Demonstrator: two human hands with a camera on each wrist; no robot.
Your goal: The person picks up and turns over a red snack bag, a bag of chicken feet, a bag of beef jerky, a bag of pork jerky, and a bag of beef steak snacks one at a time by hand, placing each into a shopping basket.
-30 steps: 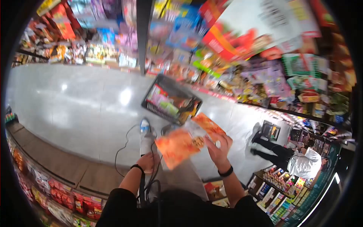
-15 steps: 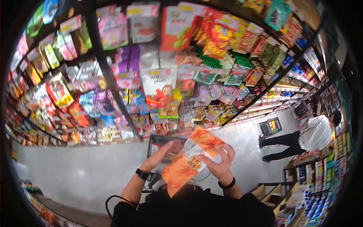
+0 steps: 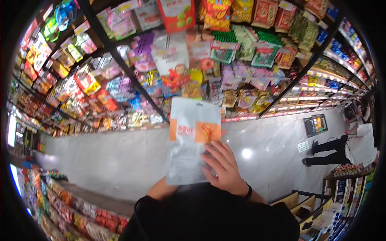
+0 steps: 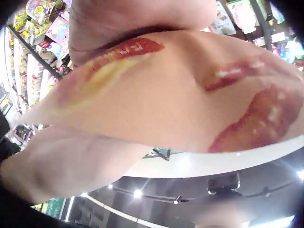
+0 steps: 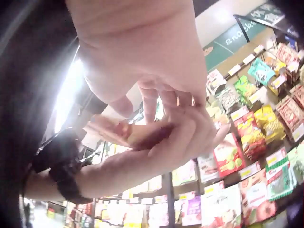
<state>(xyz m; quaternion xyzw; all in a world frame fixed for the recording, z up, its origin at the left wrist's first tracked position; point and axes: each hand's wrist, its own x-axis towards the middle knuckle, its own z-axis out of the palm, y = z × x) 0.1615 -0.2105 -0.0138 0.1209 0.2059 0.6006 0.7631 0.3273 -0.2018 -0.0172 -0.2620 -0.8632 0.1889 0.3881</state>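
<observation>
A snack packet (image 3: 193,132) is held upright in front of me, its silver back with an orange label facing the head camera. My right hand (image 3: 223,166) grips its lower right part, fingers spread over the silver face. My left hand is hidden behind the packet in the head view; only its forearm (image 3: 161,188) shows. In the right wrist view the left hand (image 5: 156,152), with a black watch on its wrist, holds the packet (image 5: 133,135) from below while the right hand (image 5: 156,71) grips it from above. The left wrist view is filled by the packet's orange front (image 4: 180,95) against my left hand (image 4: 71,161).
Tall shelves (image 3: 181,60) packed with hanging snack bags rise ahead. A pale shiny aisle floor (image 3: 100,160) lies below them. A person (image 3: 329,154) stands at the far right near a dark display (image 3: 315,124). Low shelves (image 3: 60,209) of goods run along the lower left.
My view has risen from the floor and black basket to the shelves. The packet was raised upright and turned, so its silver back now faces me. My left hand went behind it.
</observation>
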